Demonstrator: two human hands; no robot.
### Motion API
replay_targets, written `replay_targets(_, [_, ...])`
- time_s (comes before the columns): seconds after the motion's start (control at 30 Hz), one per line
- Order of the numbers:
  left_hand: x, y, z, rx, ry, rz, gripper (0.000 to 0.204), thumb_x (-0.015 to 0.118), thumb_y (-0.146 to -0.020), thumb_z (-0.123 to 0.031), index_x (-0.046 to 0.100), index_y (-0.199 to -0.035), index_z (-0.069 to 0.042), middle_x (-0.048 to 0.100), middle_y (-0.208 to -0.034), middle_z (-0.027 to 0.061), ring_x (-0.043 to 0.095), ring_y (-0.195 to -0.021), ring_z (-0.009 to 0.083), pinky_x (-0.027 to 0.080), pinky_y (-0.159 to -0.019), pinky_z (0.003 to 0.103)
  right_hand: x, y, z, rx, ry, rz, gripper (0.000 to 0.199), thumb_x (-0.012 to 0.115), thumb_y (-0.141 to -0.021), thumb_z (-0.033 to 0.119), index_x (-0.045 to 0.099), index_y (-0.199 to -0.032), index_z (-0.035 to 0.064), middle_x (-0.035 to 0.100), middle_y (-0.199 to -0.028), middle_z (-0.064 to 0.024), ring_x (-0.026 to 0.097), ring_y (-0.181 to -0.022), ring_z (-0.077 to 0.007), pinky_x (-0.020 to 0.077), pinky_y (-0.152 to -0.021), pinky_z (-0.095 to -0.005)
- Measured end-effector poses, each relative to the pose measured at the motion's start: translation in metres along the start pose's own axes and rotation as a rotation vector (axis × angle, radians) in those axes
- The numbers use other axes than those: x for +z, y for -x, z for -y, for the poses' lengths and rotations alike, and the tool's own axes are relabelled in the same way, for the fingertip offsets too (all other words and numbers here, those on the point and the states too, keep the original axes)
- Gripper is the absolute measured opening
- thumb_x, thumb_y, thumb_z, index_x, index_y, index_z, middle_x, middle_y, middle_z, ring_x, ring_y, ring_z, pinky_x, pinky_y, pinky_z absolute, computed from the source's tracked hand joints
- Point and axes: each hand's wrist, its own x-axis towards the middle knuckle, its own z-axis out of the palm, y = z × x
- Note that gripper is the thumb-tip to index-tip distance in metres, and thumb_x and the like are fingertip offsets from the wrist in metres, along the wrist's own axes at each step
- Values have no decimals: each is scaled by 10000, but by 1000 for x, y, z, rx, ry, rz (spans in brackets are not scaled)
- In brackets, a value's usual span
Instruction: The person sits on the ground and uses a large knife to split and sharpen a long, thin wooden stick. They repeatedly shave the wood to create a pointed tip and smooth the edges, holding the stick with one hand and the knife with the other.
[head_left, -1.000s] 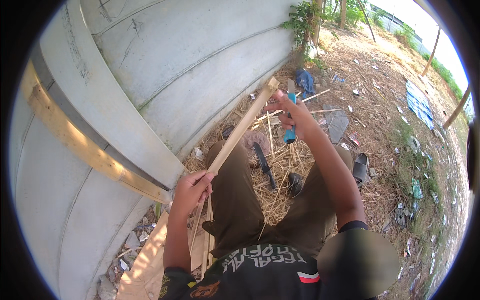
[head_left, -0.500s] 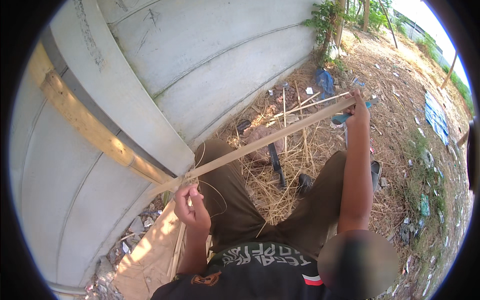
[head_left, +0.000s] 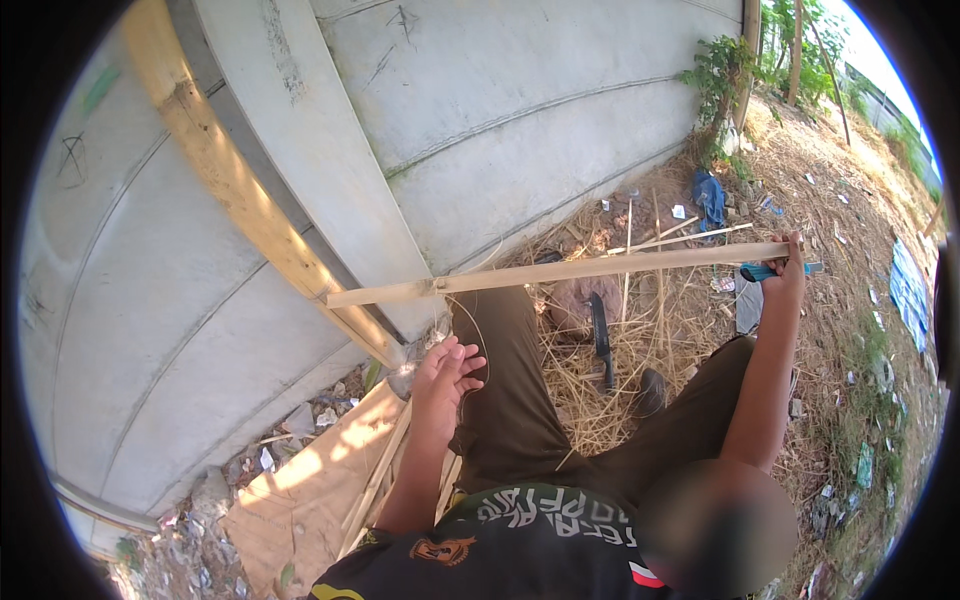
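The strip (head_left: 600, 264) spans nine to three o'clock. The right hand (head_left: 790, 268) grips its end and the cutter (head_left: 756, 272), blade (head_left: 816, 267) best kept outward; the left hand (head_left: 443, 378), loosely open, could steady it.

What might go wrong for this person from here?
The right hand grips the strip and a blue tool together, so either might slip. The left hand is open below the strip, so the strip's far end might swing against the pole. A knife lies on the ground between the legs, and shifting them might mean a cut.
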Motion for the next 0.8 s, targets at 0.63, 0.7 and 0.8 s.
replay_targets(0.63, [46,-12,-83,12,272,291,298,487,-1061,-339,506,-875,-106,445,-662,-7,344,-508,79,324,-522,255,-27,-27,1,-8,-120,27,272,680,-970,309,613,-1011,48,668,-924,-104,458,-554,-105,381,-470,-243])
replay_targets(0.7, [49,-12,-81,2,433,233,368,470,-1068,-323,405,-750,-148,300,-602,-48,269,-468,65,273,-490,258,-34,-31,6,-12,-110,22,270,683,-967,305,613,-1015,49,672,-939,-110,474,-572,-109,383,-477,-243])
replay_targets(0.8, [24,-19,-73,84,619,114,406,467,-1065,-287,324,-701,-176,226,-579,-62,204,-441,75,222,-462,274,-16,-19,9,-1,-157,-157,248,698,-958,288,637,-957,48,686,-878,-94,347,-441,-54,324,-407,-201])
